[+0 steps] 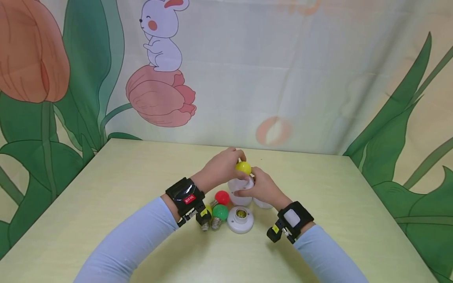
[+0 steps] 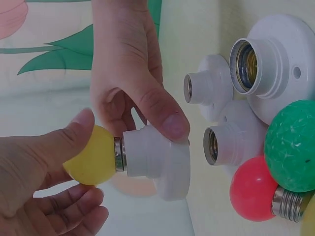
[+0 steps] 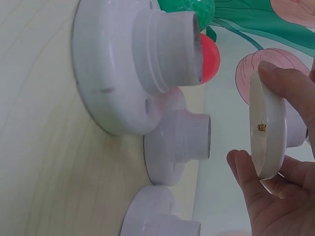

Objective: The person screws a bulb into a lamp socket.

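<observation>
Lying below held socket (image 2: 172, 164): red bulb (image 2: 253, 189), green bulb (image 2: 295, 147) (front socket (image 1: 232, 225) beside).

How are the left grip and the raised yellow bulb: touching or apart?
Touching. The left wrist view shows it: the thumb of the left grip lies directly on the yellow bulb, with no gap.

Smooth gloss is shown by the yellow bulb (image 2: 91, 158) and red bulb (image 2: 252, 189); the green bulb (image 2: 295, 147) is covered in rough facets. The red bulb is capped with shiny, threaded metal. The white lamp holders (image 2: 283, 73) look made of smooth plastic, lined with metal. Matt wood grain is seen on the tabletop (image 1: 177, 259), creased cloth on the backdrop (image 1: 247, 70).
</observation>
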Demonstrator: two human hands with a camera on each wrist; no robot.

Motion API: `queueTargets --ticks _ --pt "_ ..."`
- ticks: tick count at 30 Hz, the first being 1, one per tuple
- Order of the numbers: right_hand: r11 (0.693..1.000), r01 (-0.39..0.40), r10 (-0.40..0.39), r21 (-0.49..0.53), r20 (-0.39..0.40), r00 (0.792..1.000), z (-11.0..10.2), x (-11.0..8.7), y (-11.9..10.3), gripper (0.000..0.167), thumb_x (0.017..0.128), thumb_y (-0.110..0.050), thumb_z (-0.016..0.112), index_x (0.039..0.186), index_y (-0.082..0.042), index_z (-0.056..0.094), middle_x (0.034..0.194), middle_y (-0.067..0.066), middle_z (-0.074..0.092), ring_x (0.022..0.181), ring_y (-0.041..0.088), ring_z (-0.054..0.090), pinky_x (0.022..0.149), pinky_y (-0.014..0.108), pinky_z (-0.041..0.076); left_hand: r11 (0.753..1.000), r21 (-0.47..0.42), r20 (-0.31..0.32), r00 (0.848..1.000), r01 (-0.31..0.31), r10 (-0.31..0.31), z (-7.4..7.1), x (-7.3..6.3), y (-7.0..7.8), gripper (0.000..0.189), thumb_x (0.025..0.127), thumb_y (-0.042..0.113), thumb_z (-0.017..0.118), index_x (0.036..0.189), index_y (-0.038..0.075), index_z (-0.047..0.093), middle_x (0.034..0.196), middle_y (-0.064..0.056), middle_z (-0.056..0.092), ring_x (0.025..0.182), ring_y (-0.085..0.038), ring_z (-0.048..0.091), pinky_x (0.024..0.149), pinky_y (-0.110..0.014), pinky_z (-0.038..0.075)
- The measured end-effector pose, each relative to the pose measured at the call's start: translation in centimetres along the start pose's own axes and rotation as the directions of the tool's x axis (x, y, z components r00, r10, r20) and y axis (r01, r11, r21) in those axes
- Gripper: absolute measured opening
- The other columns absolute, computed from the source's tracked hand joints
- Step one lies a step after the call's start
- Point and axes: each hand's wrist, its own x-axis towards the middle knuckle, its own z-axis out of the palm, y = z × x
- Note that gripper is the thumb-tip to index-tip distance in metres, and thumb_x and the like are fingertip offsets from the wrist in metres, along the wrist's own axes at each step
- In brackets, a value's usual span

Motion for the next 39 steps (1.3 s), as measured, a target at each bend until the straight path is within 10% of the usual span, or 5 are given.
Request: queueTargets --ticks 9,14,22,39 --pt "1.0 0.004 -0.004 -0.004 0.005 1.0 0.1 -0.1 -0.16 0.067 0.073 -0.033 0.085 0.128 -0.015 0.051 0.125 0.003 0.059 0.107 0.022 0.058 0.095 0.04 0.05 0.993 -0.044 0.051 0.992 -0.109 0.111 -0.39 -0.24 -0.21 0.042 0.081 0.004 0.076 0.122 0.01 0.066 0.114 -0.006 0.063 0.102 -0.02 0.058 0.093 -0.029 0.051" --pt "1.0 0.008 -0.008 -0.025 -0.003 1.0 0.04 -0.22 -0.12 0.067 0.074 -0.034 0.084 0.128 -0.013 0.051 0.123 0.004 0.06 0.104 0.021 0.059 0.092 0.04 0.051 0.992 -0.051 0.093 0.988 -0.117 0.121 -0.5 -0.19 -0.1 0.067 0.078 0.001 0.079 0.138 0.017 0.054 0.141 -0.008 0.051 0.127 -0.025 0.05 0.097 -0.035 0.05" --pt "1.0 -0.012 0.012 -0.014 -0.001 1.0 -0.21 -0.21 -0.31 0.056 0.073 -0.034 0.085 0.117 -0.015 0.056 0.109 0.002 0.06 0.096 0.02 0.058 0.086 0.036 0.051 0.999 -0.023 0.021 0.999 0.028 -0.028 0.24 -0.23 0.1 0.064 0.08 0.043 0.076 0.124 0.003 0.051 0.109 -0.013 0.052 0.084 -0.019 0.058 0.07 -0.021 0.054" --pt "1.0 0.029 -0.029 -0.008 0.011 1.0 -0.11 -0.04 0.24 0.064 0.073 -0.035 0.085 0.125 -0.016 0.053 0.12 0.001 0.059 0.103 0.02 0.057 0.091 0.038 0.051 0.995 -0.073 0.068 0.994 -0.074 0.079 -0.36 -0.22 0.39 0.041 0.083 0.002 0.074 0.122 0.006 0.064 0.117 -0.008 0.063 0.1 -0.021 0.058 0.091 -0.029 0.052"
